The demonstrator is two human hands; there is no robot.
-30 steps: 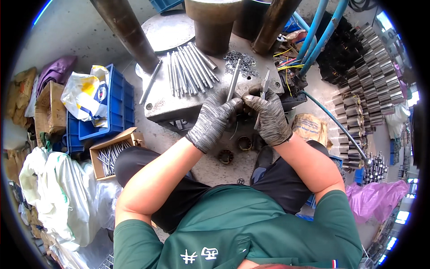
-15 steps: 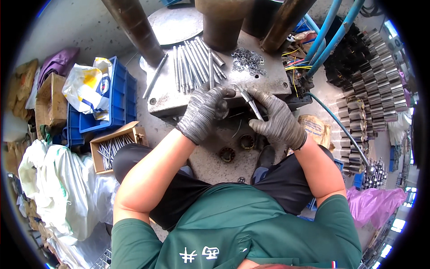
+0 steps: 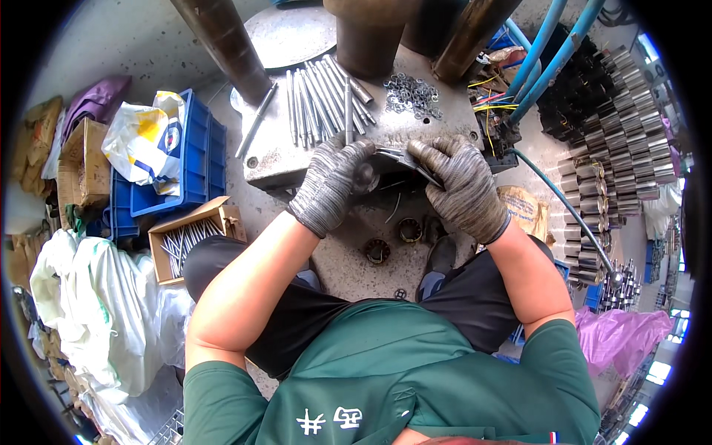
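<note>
White characters mark the green shirt — blurred print marks the brown sack.

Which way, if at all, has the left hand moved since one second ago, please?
Yes, the left hand has moved left, farther from the pile of small metal rings.

Pliers now more sideways, tips nearer the left hand

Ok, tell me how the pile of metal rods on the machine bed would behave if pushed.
The metal rods look round and slim, so they would probably roll. Their smooth, shiny surface may make them slippery. Being straight metal, they should stay stiff.
</note>
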